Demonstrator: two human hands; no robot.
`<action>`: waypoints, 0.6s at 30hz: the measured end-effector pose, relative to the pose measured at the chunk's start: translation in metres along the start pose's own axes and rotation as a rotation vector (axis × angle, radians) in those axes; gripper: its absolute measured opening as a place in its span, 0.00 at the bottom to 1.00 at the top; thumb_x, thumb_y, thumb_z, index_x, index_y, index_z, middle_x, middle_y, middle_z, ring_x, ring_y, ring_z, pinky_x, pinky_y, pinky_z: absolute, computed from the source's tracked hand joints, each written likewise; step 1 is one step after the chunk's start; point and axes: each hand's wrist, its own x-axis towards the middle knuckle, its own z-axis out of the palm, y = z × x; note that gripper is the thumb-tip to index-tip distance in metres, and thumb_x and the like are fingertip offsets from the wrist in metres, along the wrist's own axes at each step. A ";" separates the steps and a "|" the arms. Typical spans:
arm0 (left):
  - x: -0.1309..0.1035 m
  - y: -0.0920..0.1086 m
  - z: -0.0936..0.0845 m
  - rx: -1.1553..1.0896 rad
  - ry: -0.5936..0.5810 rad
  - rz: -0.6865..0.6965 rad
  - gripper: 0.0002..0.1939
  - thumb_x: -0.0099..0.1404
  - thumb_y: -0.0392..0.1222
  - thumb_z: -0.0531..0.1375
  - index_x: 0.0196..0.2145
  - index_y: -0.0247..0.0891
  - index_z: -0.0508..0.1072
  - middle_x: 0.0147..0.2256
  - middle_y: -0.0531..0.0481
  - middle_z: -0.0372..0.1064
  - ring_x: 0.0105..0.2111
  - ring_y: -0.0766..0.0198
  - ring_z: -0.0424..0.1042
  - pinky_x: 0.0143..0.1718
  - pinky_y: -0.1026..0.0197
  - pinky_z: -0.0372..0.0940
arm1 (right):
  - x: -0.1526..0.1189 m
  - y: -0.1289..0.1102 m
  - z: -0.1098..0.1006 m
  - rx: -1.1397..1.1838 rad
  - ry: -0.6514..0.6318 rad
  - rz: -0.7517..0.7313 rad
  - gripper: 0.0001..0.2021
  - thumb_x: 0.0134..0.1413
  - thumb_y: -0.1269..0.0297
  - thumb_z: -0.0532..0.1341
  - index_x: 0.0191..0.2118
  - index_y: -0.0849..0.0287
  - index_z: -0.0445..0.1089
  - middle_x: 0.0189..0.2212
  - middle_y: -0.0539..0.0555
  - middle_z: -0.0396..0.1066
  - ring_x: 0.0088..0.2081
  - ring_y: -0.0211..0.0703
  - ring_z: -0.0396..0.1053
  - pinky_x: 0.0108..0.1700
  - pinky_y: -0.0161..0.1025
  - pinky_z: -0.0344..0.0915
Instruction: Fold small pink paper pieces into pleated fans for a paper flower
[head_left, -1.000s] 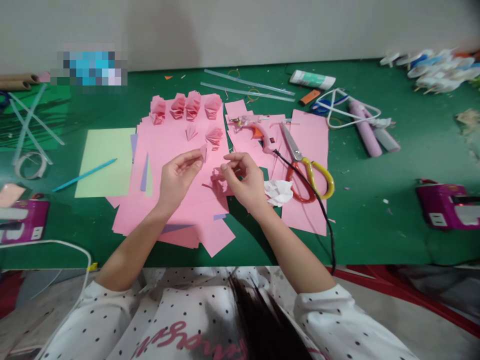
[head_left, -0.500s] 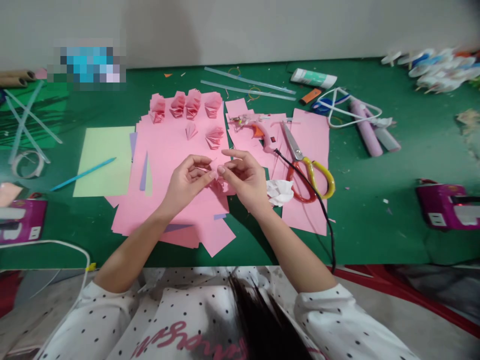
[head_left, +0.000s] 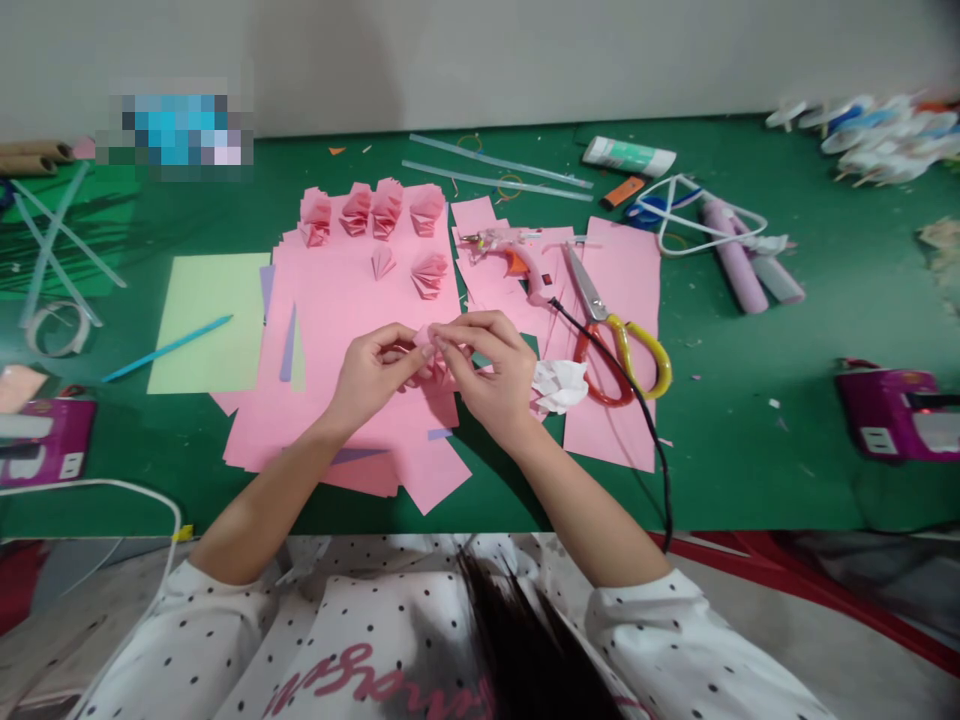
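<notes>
Green table [head_left: 735, 430], pink sheets [head_left: 330, 290] on it, your left hand [head_left: 379, 375] and right hand [head_left: 495, 365] above, fingers nearly closed, scissors [head_left: 595, 305] at their three o'clock, glue gun [head_left: 534, 270] between one and two, pleated fans [head_left: 386, 210] at eleven, pink piece [head_left: 424, 336] pinched in your fingertips

We take this for a craft workshop, as the long green bench [head_left: 735, 440] before us carries a pink glue gun [head_left: 537, 280], clear sticks [head_left: 495, 180], big scissors [head_left: 595, 306], stacked pink sheets [head_left: 337, 300], pleated pink paper pieces [head_left: 387, 210] and, near one end, a purple socket box [head_left: 870, 405].
</notes>
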 end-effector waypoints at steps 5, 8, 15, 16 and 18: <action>0.000 0.000 0.000 0.003 -0.010 0.009 0.18 0.60 0.53 0.73 0.33 0.36 0.75 0.25 0.51 0.75 0.23 0.68 0.74 0.24 0.67 0.68 | 0.000 0.000 0.001 -0.002 -0.005 -0.072 0.07 0.63 0.64 0.63 0.39 0.51 0.81 0.38 0.57 0.77 0.40 0.46 0.75 0.40 0.44 0.74; 0.000 0.000 0.001 0.002 -0.016 0.015 0.18 0.60 0.54 0.72 0.32 0.36 0.75 0.24 0.52 0.74 0.23 0.68 0.74 0.24 0.67 0.67 | 0.001 0.001 0.002 0.016 0.010 -0.110 0.06 0.62 0.66 0.63 0.37 0.52 0.79 0.37 0.55 0.77 0.40 0.45 0.75 0.37 0.42 0.73; -0.001 -0.007 0.002 0.281 0.063 0.293 0.11 0.67 0.48 0.67 0.33 0.37 0.77 0.30 0.50 0.78 0.26 0.69 0.73 0.27 0.66 0.66 | 0.001 0.001 0.001 0.197 -0.078 -0.040 0.03 0.61 0.65 0.62 0.36 0.54 0.73 0.38 0.55 0.75 0.41 0.45 0.74 0.38 0.43 0.72; -0.002 -0.008 0.002 0.370 0.086 0.385 0.10 0.68 0.46 0.66 0.33 0.38 0.78 0.31 0.50 0.79 0.27 0.69 0.74 0.28 0.66 0.67 | 0.001 0.001 0.001 0.236 -0.091 0.011 0.04 0.61 0.62 0.63 0.35 0.54 0.72 0.39 0.56 0.74 0.42 0.45 0.73 0.39 0.43 0.72; -0.003 -0.011 0.002 0.520 0.118 0.555 0.08 0.70 0.43 0.64 0.34 0.38 0.79 0.32 0.49 0.79 0.29 0.69 0.74 0.31 0.66 0.67 | 0.002 0.001 0.000 0.317 -0.109 0.113 0.10 0.61 0.55 0.66 0.33 0.54 0.72 0.40 0.56 0.73 0.43 0.45 0.73 0.39 0.43 0.73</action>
